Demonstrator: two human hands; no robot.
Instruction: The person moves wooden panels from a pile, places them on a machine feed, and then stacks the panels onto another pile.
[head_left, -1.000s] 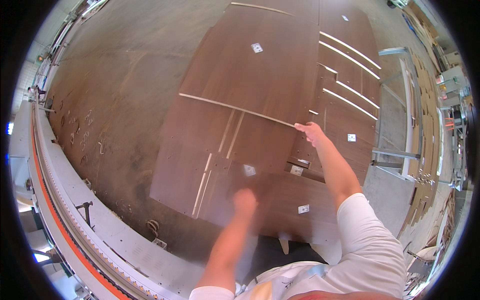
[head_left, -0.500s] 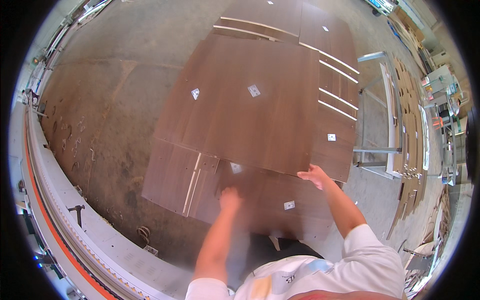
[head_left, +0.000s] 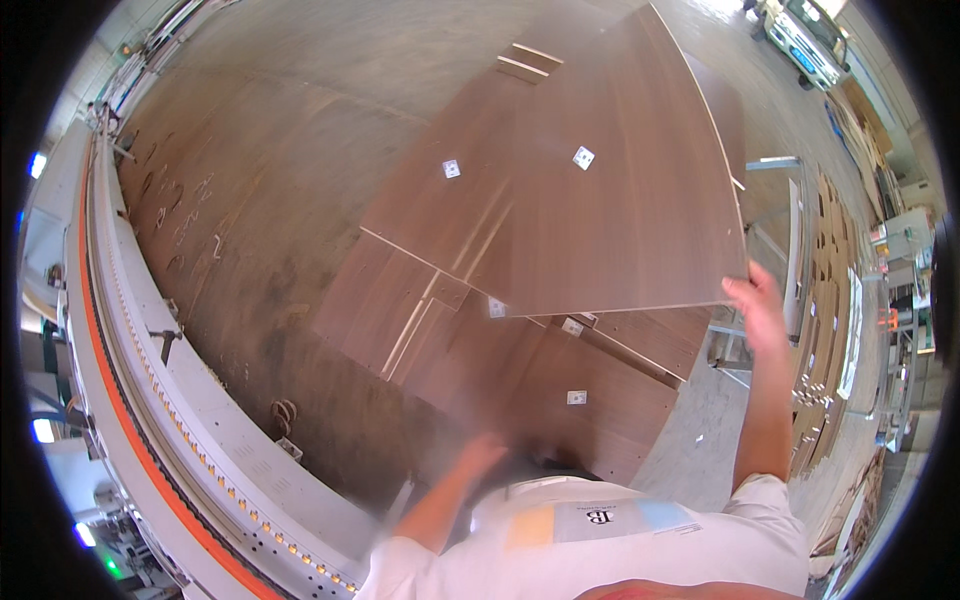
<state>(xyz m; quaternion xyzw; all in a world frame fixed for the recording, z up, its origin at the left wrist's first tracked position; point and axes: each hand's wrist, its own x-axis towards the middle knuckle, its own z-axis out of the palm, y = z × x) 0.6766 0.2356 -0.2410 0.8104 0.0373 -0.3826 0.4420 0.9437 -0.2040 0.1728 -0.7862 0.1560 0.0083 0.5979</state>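
My right hand (head_left: 757,298) is closed on the near right corner of a large brown wood-grain panel (head_left: 620,215), which is raised and tilted with its right edge up. Its left part lies over another brown panel (head_left: 420,205). Smeared by motion, my left hand (head_left: 482,455) is low, beside the near edge of the lower brown panels (head_left: 600,440); its fingers cannot be made out. White labels (head_left: 583,158) are stuck on the panels. Under the raised edge, a gap with pale panel edges shows.
A long grey machine bed (head_left: 205,480) with an orange strip curves along the left. At the right stand a metal frame (head_left: 775,163) and stacked brown boards (head_left: 828,280). A vehicle (head_left: 805,45) is at the far right. Loose scraps lie on the concrete floor (head_left: 270,200).
My right hand has risen and moved right, lifting the large panel's right side; the panel has turned and tilted. My left hand has moved back toward my body.
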